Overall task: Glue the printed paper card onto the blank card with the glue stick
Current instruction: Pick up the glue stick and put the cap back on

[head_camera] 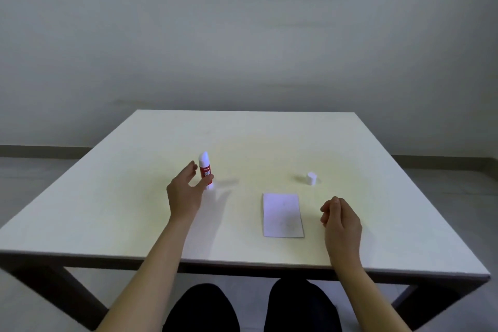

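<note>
The glue stick [206, 170] is standing upright on the table [269, 143], left of centre, its red label facing us and its white rounded tip exposed. The left hand [184, 191] is hovering right at it, fingers spread apart with the thumb near the base of the tube; I cannot tell whether any finger is actually touching the tube. It is not clamped on it.

Its white cap [311, 178] is sitting well apart, over to the right, a short stubby cylinder. Nearer the person, 1 white card [283, 215] is lying flat, a plain rectangle with only faint marks on its face. A thin dark edge is showing along its bottom and right side, so a 2nd sheet may be lying underneath, but I cannot tell for certain, nor which card is the printed one.

The right hand [340, 219] is resting just right of the card, fingers curled loosely together, holding nothing.

What I am worrying about: the tube is tall, narrow and smooth plastic, so a brush from those open fingers could be tipping it over, and the uncapped glue would be smearing the matte tabletop. The card looks like thin paper, light enough to slide or curl if glue drags across it with nothing pinning it. The cap, being round, could roll if knocked.
</note>
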Tool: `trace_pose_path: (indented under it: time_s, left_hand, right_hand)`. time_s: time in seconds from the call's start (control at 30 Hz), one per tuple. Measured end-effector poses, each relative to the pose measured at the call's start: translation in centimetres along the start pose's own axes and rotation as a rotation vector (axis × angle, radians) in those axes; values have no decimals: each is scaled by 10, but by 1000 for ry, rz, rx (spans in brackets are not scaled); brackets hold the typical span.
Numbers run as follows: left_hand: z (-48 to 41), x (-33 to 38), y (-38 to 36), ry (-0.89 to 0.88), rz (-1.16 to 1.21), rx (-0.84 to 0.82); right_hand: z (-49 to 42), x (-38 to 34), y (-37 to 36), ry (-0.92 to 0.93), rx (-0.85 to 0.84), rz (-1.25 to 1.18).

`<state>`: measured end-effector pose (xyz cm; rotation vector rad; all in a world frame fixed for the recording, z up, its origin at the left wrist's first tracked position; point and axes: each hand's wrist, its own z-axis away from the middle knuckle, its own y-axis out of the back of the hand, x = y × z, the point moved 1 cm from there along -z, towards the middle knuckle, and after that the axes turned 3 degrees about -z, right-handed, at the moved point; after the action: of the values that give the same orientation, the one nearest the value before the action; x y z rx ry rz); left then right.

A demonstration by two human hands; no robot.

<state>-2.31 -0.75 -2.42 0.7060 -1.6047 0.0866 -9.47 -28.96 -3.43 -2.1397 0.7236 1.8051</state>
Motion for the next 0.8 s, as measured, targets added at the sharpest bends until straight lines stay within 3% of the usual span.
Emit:
trace_pose_path:
  time_s: [0.3,0.37,0.43,0.5,0.53,0.57,0.7,0.8]
  left_hand:
    - [3,10,-10,29,55,-46]
    - [9,20,-13,135,340,-161]
    - [21,33,-19,187,630,-292]
    - [34,43,-25,159,745,-409]
    - [41,49,-28,141,787,-472]
    - [47,54,-30,125,813,-525]
    - [56,64,-31,75,819,-573]
    - [56,62,-29,22,777,-559]
  right_hand:
    - [-1,3,-1,13,-45,39]
    - [-1,2,-1,50,-57,78]
    - [4,-4,-5,250,-78,187]
    - [15,-14,-18,500,-200,298]
    - [19,-19,-28,497,-286,273]
    - [22,-28,-37,376,-376,182]
    - [16,-55,-61,-408,-723,-421]
    - [8,-60,-57,-591,-790,-663]
